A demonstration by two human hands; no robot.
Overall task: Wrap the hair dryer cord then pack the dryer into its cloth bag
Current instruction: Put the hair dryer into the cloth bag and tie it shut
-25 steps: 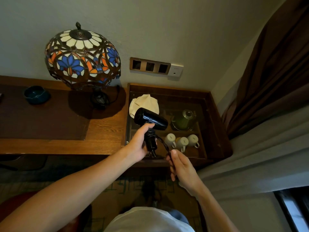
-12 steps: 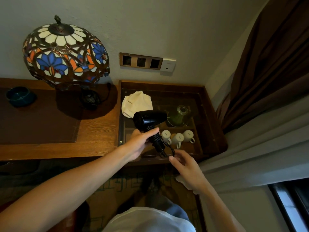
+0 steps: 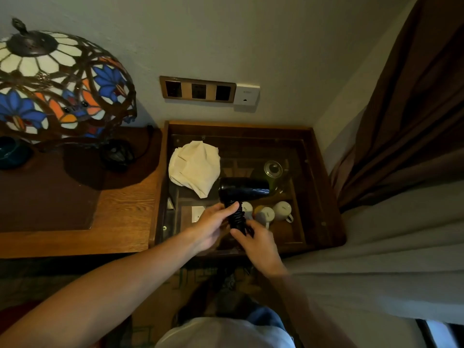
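Note:
A black hair dryer (image 3: 243,189) is held above a glass-topped wooden tray table (image 3: 324,222), barrel pointing right. Its black cord (image 3: 237,218) is coiled around the handle. My left hand (image 3: 212,226) grips the handle from the left, thumb across the coils. My right hand (image 3: 256,243) pinches the cord's lower end at the bottom of the handle; the plug is hidden. A cream cloth bag (image 3: 194,168) lies crumpled on the glass, just left of and behind the dryer.
Under the glass sit three white cups (image 3: 267,213) and a green teapot (image 3: 273,170). A stained-glass lamp (image 3: 57,89) stands on the wooden desk (image 3: 120,214) at left. Wall sockets (image 3: 198,91) are behind. Curtains (image 3: 406,121) hang at right.
The loose loop of cord has been wound tight onto the handle. My right hand has come up to the handle's end. The dryer barrel now lies level, and the view has shifted closer.

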